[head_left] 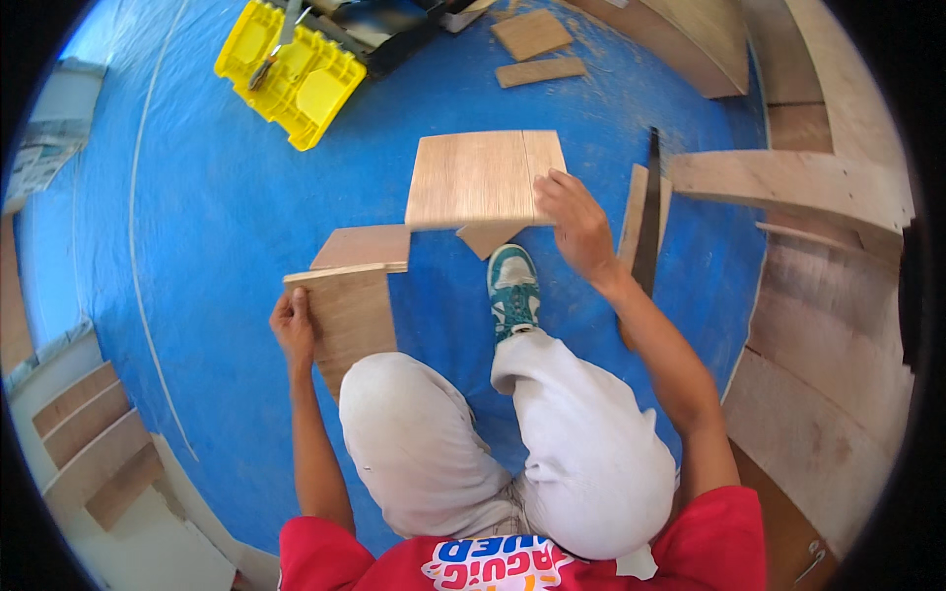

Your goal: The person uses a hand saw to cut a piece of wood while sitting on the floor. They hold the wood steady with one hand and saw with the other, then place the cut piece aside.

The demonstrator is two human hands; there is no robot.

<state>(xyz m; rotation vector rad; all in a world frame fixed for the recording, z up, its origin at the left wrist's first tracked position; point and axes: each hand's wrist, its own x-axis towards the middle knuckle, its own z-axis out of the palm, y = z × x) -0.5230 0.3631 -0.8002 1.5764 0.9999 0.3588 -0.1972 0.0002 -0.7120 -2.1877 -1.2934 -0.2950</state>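
Observation:
My left hand (293, 325) grips the left edge of a plywood panel (350, 315), which stands tilted beside my left knee. My right hand (576, 222) is closed at the right edge of a light plywood board (468, 177) in front of me. A thin straight line runs across this board near its right side. Behind the panel lies another flat plywood piece (363, 246). A small wooden offcut (488, 238) pokes out from under the light board, just beyond the toe of my green and white shoe (513, 291).
A handsaw (647, 227) lies over a narrow wood strip at right. Near the back are a yellow plastic toolbox tray (291, 74) and loose offcuts (532, 36). Wooden panels (828, 305) line the right side; stacked boards (89, 424) stand left. A blue tarp (227, 246) covers the floor.

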